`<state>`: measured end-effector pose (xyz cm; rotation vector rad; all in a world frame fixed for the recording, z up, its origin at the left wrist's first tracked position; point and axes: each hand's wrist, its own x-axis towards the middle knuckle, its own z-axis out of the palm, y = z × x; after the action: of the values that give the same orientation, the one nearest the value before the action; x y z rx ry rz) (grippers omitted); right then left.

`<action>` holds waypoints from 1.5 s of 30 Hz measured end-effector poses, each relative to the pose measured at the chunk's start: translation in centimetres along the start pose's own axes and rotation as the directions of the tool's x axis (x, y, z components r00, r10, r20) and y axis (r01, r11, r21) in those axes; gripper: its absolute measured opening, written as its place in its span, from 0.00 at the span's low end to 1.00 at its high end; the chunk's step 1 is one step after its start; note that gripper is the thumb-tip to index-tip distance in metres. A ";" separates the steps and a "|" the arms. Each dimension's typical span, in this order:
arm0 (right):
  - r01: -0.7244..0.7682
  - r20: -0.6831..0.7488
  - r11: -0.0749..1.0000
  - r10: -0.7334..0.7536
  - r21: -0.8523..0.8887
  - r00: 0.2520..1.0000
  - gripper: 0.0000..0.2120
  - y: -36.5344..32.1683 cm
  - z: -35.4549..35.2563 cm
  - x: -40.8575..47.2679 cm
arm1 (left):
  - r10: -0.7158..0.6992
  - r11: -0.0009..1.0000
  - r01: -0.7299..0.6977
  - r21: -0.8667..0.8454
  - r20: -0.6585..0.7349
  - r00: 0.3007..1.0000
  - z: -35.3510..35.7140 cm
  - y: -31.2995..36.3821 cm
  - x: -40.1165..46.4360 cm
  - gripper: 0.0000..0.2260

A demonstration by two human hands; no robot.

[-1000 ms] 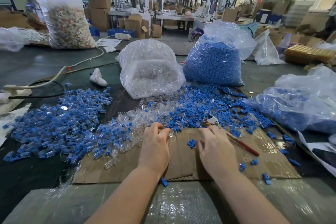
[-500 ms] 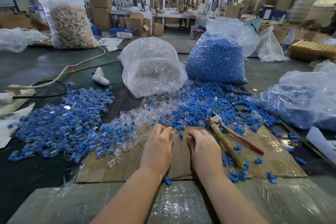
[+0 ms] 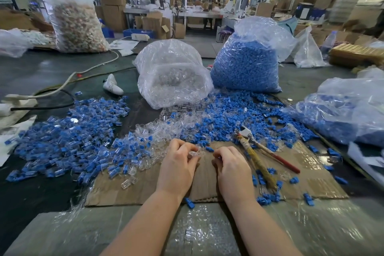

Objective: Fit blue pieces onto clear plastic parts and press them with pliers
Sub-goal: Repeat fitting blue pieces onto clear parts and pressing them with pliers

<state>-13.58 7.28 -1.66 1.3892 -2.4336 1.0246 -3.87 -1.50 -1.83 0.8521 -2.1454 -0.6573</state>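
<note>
My left hand (image 3: 178, 164) lies on the cardboard sheet (image 3: 137, 189) with its fingers curled around a clear plastic part (image 3: 194, 153). My right hand (image 3: 232, 169) is beside it, fingers curled under; something blue shows at its fingertips, but what it holds is hidden. One blue piece (image 3: 209, 149) lies between the two hands. The pliers (image 3: 255, 156), with a taped handle and a red handle, lie free on the cardboard just right of my right hand. Loose clear parts (image 3: 158, 131) and loose blue pieces (image 3: 228, 118) are heaped ahead of my hands.
A heap of assembled blue-and-clear parts (image 3: 68, 137) covers the left. Behind stand a bag of clear parts (image 3: 172, 75) and a bag of blue pieces (image 3: 245, 64); another blue-filled bag (image 3: 342, 114) lies right. Cables (image 3: 62, 89) run at the left, with a person far back.
My right hand came off the pliers and moved left toward my left hand. The pliers now lie uncovered on the cardboard. My left hand stayed in place.
</note>
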 end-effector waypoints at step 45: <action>0.079 -0.064 0.994 -0.074 0.081 0.995 0.03 -0.1 -0.4 -0.3 | -0.122 0.970 0.137 -0.201 0.088 0.989 -0.8 0.4 -0.4 0.12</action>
<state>-13.38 7.67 -1.43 1.4426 -2.3010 1.1442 -3.20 -1.07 -1.24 0.8704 -2.0547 -0.9755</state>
